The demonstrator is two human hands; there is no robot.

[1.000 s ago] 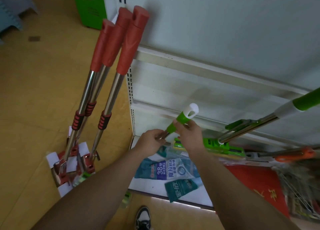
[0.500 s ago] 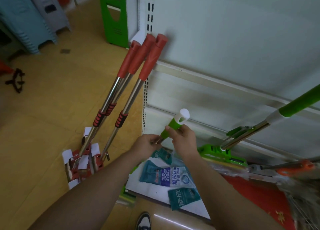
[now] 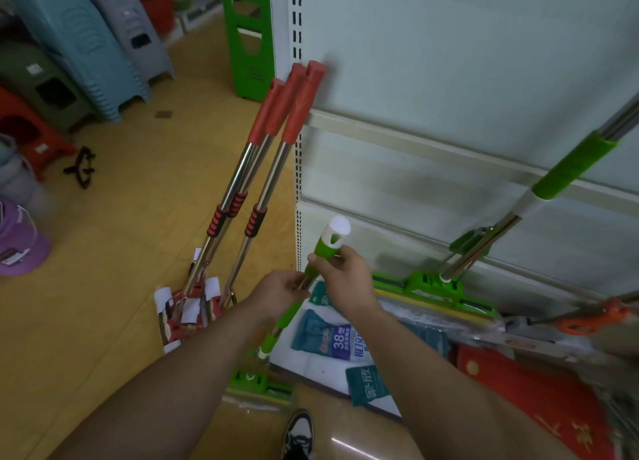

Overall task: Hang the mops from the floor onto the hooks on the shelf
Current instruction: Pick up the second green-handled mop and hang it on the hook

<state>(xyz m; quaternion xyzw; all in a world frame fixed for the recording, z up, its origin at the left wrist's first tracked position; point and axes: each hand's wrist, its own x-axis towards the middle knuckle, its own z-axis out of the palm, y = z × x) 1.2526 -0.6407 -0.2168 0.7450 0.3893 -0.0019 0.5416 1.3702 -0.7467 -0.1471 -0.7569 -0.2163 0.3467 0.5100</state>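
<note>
While the green-and-white mop with the steel shaft stands nearly upright just in front of the person, its long axis runs from the green head on the yellow floor at about six o'clock up to the white cap with the hanging hole at about twelve, leaning slightly toward one o'clock and the shelf. The right hand is the higher of the two, its fingers curled shut around the green grip just below the cap; the left hand sits just beneath it at about eight o'clock, fingers pinched on the bare steel where the grip ends. So the hole that must catch a hook lies directly above the right hand's fingers, and that hand looks best placed to steer it while the left lifts. The pale grey shelf back panel rises beyond at twelve o'clock; no hook shows on it here, so the target presumably lies higher, out of view. Three red-handled steel mops lean against the shelf's slotted upright at ten o'clock, and another green-handled mop leans at two o'clock.
</note>
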